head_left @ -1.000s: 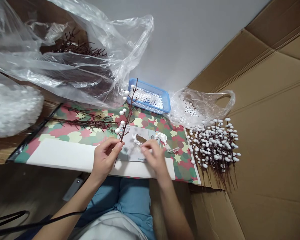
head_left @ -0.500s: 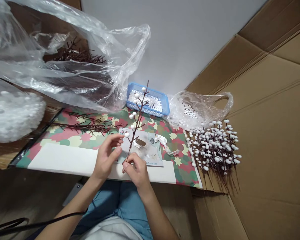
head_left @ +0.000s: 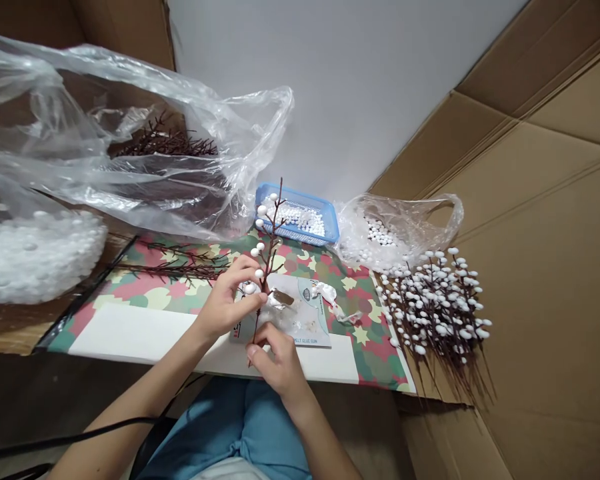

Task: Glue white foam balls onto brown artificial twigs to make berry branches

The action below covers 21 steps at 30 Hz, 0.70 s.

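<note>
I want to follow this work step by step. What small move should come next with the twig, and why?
Probably press the white ball firmly onto its side tip: the left hand pinches it against the twig, which the right hand holds upright by its base. Upper tips look bare, and the blue basket holds more balls.

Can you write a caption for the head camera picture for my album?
Right hand holds a brown twig upright by its stem while the left hand pinches a white ball on it.
</note>
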### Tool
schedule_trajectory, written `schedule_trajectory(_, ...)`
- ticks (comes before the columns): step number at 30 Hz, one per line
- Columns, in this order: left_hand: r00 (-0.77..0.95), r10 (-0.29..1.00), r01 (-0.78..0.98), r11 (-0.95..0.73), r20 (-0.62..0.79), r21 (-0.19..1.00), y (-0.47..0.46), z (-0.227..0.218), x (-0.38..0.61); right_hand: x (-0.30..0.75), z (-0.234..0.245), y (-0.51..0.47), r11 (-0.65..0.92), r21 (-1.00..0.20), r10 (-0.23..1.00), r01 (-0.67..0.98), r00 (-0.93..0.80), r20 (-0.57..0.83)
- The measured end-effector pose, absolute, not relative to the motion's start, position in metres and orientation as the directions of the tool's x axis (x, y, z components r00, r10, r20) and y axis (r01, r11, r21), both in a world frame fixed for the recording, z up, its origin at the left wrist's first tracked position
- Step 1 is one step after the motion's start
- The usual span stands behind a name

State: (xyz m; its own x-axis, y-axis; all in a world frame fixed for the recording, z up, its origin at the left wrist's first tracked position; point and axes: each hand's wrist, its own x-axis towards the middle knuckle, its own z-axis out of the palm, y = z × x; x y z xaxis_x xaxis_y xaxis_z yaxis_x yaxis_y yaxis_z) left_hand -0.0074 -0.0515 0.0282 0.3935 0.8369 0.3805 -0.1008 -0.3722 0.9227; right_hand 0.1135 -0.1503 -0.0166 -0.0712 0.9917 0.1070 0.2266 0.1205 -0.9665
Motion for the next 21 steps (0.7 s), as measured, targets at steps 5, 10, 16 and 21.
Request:
schedule_trajectory(5, 0.398, 0.810, -0.104, -0.427, 0.431, 0.898, -0.046, 0.037, -0.008, 0.129, -0.004, -0.149, 0.206, -0.898, 0.977, 0.388, -0.129, 0.168)
schedule_trajectory(10, 0.384, 0.819, -0.080, -0.431, 0.427, 0.899, -0.030, 0.060, -0.014, 0.195, 0.045, -0.070, 0.161, -0.653, 0.974, 0.740, -0.012, 0.226)
schedule_trajectory(16, 0.323, 0.791, -0.036, -0.538, 0.519, 0.842, -0.009, 0.095, -0.012, 0.247, 0.064, 0.075, -0.125, -0.127, 0.990, 0.984, 0.115, -0.087)
schedule_trajectory(21, 0.318, 0.796, -0.029, -0.535, 0.515, 0.844, 0.009, 0.117, -0.009, 0.247, 0.037, 0.121, -0.077, -0.026, 0.961, 0.997, 0.068, -0.268)
